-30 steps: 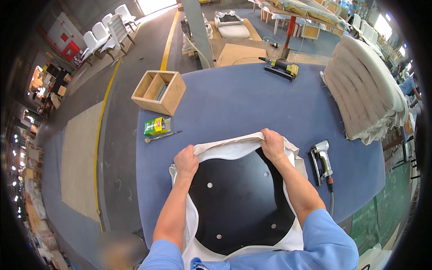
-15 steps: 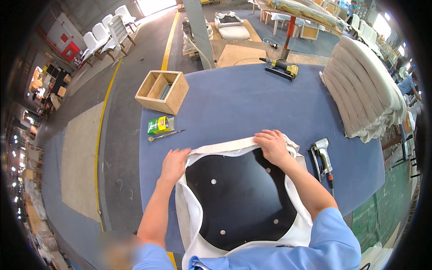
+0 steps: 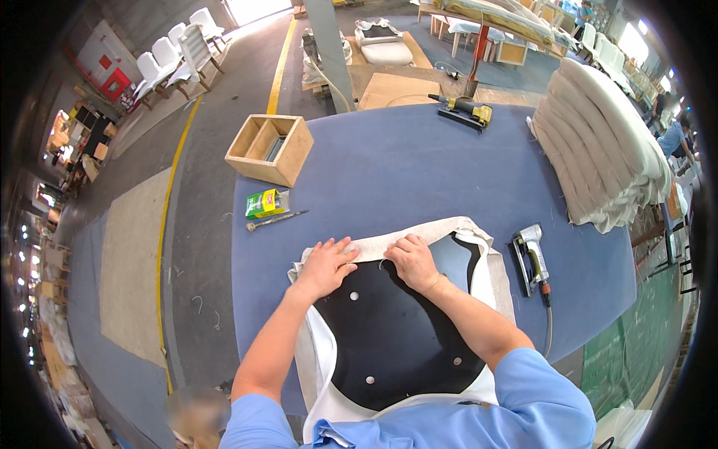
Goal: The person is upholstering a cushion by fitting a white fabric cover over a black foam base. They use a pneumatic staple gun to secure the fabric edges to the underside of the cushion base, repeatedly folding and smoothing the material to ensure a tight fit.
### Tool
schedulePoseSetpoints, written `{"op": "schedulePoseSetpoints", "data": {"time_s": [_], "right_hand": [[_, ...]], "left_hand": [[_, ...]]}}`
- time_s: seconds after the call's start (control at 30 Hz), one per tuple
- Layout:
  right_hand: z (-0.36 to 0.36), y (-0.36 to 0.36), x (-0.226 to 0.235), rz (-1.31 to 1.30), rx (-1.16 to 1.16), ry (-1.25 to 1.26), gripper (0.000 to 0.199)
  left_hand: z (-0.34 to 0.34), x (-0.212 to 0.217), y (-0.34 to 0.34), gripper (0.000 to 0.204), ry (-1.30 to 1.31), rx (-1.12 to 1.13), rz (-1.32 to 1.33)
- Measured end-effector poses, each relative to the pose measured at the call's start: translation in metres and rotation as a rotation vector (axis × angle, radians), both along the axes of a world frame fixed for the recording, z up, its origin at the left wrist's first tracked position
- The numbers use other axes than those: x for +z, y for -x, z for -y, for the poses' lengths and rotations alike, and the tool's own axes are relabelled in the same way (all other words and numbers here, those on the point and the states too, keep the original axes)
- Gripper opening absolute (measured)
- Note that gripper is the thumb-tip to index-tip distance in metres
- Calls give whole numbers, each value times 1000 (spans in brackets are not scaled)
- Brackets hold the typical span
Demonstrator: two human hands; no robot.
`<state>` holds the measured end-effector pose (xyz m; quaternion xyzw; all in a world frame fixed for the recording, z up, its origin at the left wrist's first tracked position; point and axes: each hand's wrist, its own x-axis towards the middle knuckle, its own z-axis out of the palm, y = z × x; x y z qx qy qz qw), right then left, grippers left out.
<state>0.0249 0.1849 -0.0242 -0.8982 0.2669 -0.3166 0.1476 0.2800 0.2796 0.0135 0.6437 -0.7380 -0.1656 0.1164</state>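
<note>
A round black panel (image 3: 396,337) with small holes lies on the blue worktable (image 3: 404,172), wrapped at its rim by off-white fabric (image 3: 449,233). My left hand (image 3: 327,266) presses flat on the folded fabric at the panel's far left edge. Beside it, my right hand (image 3: 411,262) presses the same fabric strip down onto the far edge. Both hands rest with fingers spread and grip nothing. A grey pneumatic stapler (image 3: 532,258) with its hose lies on the table to the right of the panel.
A green box (image 3: 266,203) and a thin tool (image 3: 275,220) lie at the table's left. An open wooden box (image 3: 269,148) sits at the far left corner, a yellow power tool (image 3: 465,112) at the far edge, a stack of padded covers (image 3: 598,157) at the right.
Both hands have moved closer together along the far edge of the panel. The fabric there is now folded flat over the rim, and the panel has shifted slightly.
</note>
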Motion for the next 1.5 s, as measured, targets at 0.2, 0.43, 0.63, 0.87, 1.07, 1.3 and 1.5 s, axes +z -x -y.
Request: {"op": "schedulePoseSetpoints", "data": {"time_s": [0.2,0.43,0.63,0.87,1.07,1.3,1.5], "right_hand": [[-10,-2,-5,72,-48,-13,10],[-8,26,11,-34,-25,-224,8],[27,184,59,436,-720,-526,26],[54,332,9,-426,-1200,-625,59],[80,329,7,-495,-1098,-659,53],[52,298,81,-220,-916,-612,53],[18,218,193,-18,-646,-1077,46]], "left_hand": [[76,25,15,42,-274,133,-386],[108,-16,49,53,-518,-38,-238],[94,-15,36,64,-585,26,-160],[105,-18,38,72,-622,-31,-181],[105,-14,34,74,-675,-20,-250],[103,-14,39,76,-670,26,-247],[99,-20,33,79,-661,27,-256]]}}
